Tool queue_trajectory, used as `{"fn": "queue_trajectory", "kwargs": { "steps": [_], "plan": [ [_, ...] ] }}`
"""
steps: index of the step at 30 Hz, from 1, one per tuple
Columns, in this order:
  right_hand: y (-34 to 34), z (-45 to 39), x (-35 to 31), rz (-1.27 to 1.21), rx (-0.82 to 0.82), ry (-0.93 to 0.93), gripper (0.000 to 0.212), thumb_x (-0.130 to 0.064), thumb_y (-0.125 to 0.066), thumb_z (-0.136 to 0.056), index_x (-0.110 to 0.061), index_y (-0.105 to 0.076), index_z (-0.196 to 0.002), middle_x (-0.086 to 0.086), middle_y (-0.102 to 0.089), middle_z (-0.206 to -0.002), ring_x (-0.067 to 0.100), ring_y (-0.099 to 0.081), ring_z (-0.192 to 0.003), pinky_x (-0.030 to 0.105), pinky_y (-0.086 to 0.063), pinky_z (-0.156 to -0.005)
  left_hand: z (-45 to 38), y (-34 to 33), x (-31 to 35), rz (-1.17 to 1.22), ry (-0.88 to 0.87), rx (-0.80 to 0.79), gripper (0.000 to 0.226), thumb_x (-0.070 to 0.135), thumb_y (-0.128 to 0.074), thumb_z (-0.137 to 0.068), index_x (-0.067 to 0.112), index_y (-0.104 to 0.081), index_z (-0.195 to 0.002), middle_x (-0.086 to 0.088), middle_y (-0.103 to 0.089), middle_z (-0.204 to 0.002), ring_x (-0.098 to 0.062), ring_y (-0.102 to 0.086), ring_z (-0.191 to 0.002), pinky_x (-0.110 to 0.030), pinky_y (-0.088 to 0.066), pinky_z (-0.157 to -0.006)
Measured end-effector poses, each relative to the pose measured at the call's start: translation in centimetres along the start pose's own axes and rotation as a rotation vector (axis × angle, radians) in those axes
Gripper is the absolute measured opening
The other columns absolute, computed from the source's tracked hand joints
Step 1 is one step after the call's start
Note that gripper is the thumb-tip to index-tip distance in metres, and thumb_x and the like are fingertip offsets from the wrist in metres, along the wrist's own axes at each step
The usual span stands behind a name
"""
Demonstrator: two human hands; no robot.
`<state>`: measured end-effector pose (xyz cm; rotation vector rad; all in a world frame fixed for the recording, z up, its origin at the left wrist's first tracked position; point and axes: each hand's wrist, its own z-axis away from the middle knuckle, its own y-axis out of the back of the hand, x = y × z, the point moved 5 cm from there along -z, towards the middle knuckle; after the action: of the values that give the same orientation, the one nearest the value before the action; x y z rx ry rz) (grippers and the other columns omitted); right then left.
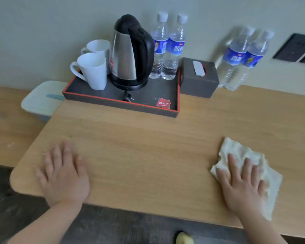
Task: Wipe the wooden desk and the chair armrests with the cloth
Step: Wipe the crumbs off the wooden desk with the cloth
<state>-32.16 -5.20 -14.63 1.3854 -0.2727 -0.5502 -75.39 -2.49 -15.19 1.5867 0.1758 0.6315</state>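
Pressure matters: your right hand (243, 187) lies flat-fingered on the crumpled white cloth (239, 155); sweep toward nine o'clock across the pale wooden bench (148, 147), left hand (63, 175) flat, bracing.

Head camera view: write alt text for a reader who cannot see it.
A person's right hand presses a white cloth flat on a wooden desk, while the left hand rests open on the desk. Behind, a tray holds a kettle, two mugs and two water bottles.
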Motion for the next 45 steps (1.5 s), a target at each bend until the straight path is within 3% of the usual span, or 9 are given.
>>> {"fn": "queue_trajectory", "kwargs": {
  "steps": [4,8,11,18,24,32,35,38,45],
  "plan": [
    [-0.2,-3.5,-6.8,-0.1,-0.058,-0.245,0.059,-0.057,-0.002,-0.094,-0.041,0.016,-0.148,0.01,0.022,-0.158,0.034,0.024,-0.143,0.056,0.013,-0.113,-1.2,0.0,-1.9,-0.041,0.024,-0.024,0.057,0.039,-0.017,-0.098,0.022,-0.015,-0.152,-0.002,-0.006,-0.162,-0.022,0.001,-0.147,-0.053,-0.003,-0.117],
    [-2.8,1.6,-11.8,-0.029,-0.062,0.376,0.055,-0.057,-0.003,-0.095,-0.047,0.018,-0.145,0.0,0.029,-0.154,0.029,0.03,-0.141,0.051,0.014,-0.114,-1.4,-1.2,-1.3,-0.026,-0.08,-0.102,0.056,0.038,-0.016,-0.099,0.02,-0.019,-0.151,-0.007,-0.012,-0.161,-0.031,-0.007,-0.146,-0.058,-0.012,-0.115],
    [-2.4,5.3,-6.2,0.037,0.012,0.608,0.054,-0.054,-0.02,-0.096,-0.048,-0.012,-0.149,-0.001,-0.009,-0.16,0.033,-0.007,-0.146,0.046,-0.007,-0.112,1.9,-2.0,4.1,-0.016,-0.305,-0.139,0.069,0.052,-0.018,-0.085,0.028,-0.025,-0.149,0.002,-0.017,-0.16,-0.026,-0.01,-0.146,-0.056,-0.009,-0.116],
    [1.2,-1.5,13.8,0.08,0.088,0.026,0.054,-0.06,0.007,-0.089,-0.051,0.028,-0.138,-0.005,0.026,-0.156,0.021,0.023,-0.144,0.047,0.008,-0.116,13.2,-6.4,25.2,-0.052,-0.833,-0.196,0.077,0.054,0.008,-0.08,0.031,-0.012,-0.151,0.014,0.0,-0.158,-0.009,0.006,-0.146,-0.042,0.016,-0.113],
    [5.2,-8.9,24.8,0.129,0.009,-0.404,0.059,-0.045,0.002,-0.097,-0.023,0.017,-0.149,0.014,0.013,-0.16,0.026,0.023,-0.144,0.045,0.012,-0.117,14.3,-10.8,33.3,-0.117,-0.888,-0.213,0.065,0.051,0.003,-0.09,0.032,-0.004,-0.152,0.015,0.0,-0.16,-0.009,0.004,-0.147,-0.041,0.016,-0.112],
    [3.4,-9.0,14.3,0.054,-0.131,0.267,0.06,-0.055,-0.005,-0.095,-0.039,0.025,-0.145,0.01,0.033,-0.152,0.031,0.035,-0.137,0.047,0.016,-0.115,14.0,-12.3,40.0,-0.041,-0.769,-0.236,0.056,0.043,-0.019,-0.097,0.031,-0.012,-0.151,0.012,-0.005,-0.161,-0.011,0.0,-0.147,-0.041,0.001,-0.118],
    [3.1,-4.2,13.7,0.076,-0.124,0.422,0.07,-0.062,-0.03,-0.089,-0.035,-0.011,-0.152,0.017,-0.01,-0.159,0.041,-0.006,-0.144,0.046,-0.009,-0.112,14.1,-11.7,40.1,-0.037,-0.76,-0.23,0.054,0.039,-0.03,-0.097,0.029,-0.024,-0.15,0.011,-0.016,-0.159,-0.012,-0.01,-0.146,-0.043,-0.005,-0.118],
    [3.5,-2.8,16.7,0.055,-0.08,0.457,0.079,-0.071,-0.045,-0.076,-0.036,-0.033,-0.147,0.013,-0.034,-0.152,0.034,-0.034,-0.138,0.043,-0.026,-0.104,14.1,-11.6,40.1,-0.07,-0.752,-0.247,0.055,0.04,-0.027,-0.097,0.028,-0.023,-0.15,0.011,-0.016,-0.159,-0.012,-0.01,-0.146,-0.043,-0.007,-0.118],
    [6.0,-16.5,20.7,-0.064,0.045,-0.016,0.073,-0.077,-0.015,-0.083,-0.05,0.012,-0.146,0.004,0.02,-0.159,0.021,0.026,-0.143,0.04,0.013,-0.117,14.1,-11.6,40.2,-0.108,-0.752,-0.252,0.058,0.043,-0.007,-0.096,0.03,-0.022,-0.15,0.011,-0.014,-0.159,-0.013,-0.01,-0.146,-0.042,-0.008,-0.118]
  ]
}}
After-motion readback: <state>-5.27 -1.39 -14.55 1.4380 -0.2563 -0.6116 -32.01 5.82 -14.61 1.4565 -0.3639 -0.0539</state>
